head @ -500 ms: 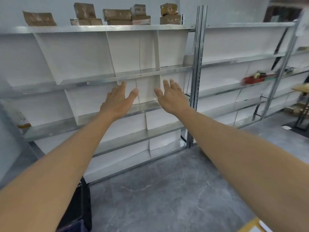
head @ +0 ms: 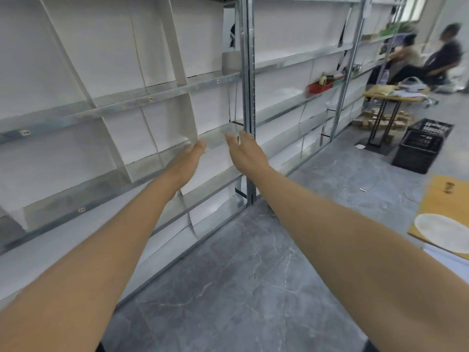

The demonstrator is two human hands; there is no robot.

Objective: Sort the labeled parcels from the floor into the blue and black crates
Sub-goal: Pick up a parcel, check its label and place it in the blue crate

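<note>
Before a long run of steel shelving [head: 121, 102], a person stretches both bare arms forward over the grey marbled floor [head: 253, 275]. The left hand [head: 189, 158] sits just left of the steel upright [head: 247, 97] that joins two shelf bays. It is turned edge-on, its fingers straight and released, gripping nothing. The right hand [head: 245, 153] lies directly in front of the upright's lower half, fingers likewise extended and loose with the thumb spread, and nothing in its grasp. The two hands are near each other but apart. Whether any fingertip meets the shelf edge cannot be told.

Well to the right of the upright, brown parcels [head: 380, 120] lie heaped on the floor beneath a small table [head: 396, 96] strewn with papers. Farther right of the upright, and lower in view than the heap, stand black crates [head: 418, 151], one set close behind the other. A red tray [head: 321, 86] rests on a shelf a short way right of the upright, at about mid-height. At the far right of the upright, near the frame's edge, a cardboard sheet [head: 446, 196] bearing a white oval lies flat. Two blurred figures [head: 448, 52] sit in the background, high and far right of the upright.
</note>
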